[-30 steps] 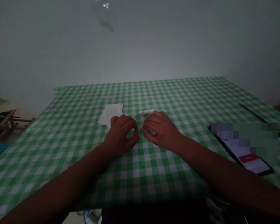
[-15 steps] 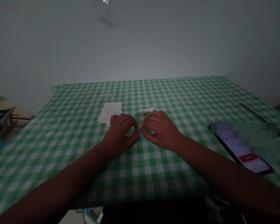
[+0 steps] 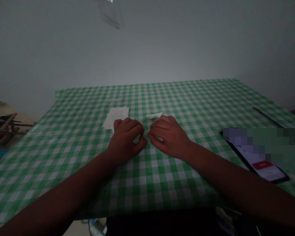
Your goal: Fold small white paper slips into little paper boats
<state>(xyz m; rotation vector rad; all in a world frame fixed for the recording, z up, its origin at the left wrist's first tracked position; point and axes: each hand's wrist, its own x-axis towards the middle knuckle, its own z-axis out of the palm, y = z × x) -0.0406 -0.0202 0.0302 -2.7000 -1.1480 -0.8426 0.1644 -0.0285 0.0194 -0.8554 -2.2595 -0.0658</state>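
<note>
My left hand (image 3: 126, 139) and my right hand (image 3: 170, 136) rest over the middle of the table, fingertips close together. Each thumb is pinched against the forefinger. Whatever lies between the fingertips, if anything, is too small or hidden to make out. Just beyond my right hand sits a small folded piece of white paper (image 3: 154, 115) with print on it. Several white paper sheets (image 3: 116, 114) lie in a loose pile past my left hand, which covers their near corner.
A green and white checked tablecloth (image 3: 147, 183) covers the table, which meets a pale wall (image 3: 147, 42). To the right lies a phone (image 3: 266, 168) with a lit screen, partly blurred out. A dark thin strip (image 3: 267, 117) lies behind it. Wooden furniture (image 3: 11, 129) stands at the left.
The fingertips of my left hand have shifted slightly, the thumb now a little past the forefinger. Otherwise the hands, papers and phone hold their places.
</note>
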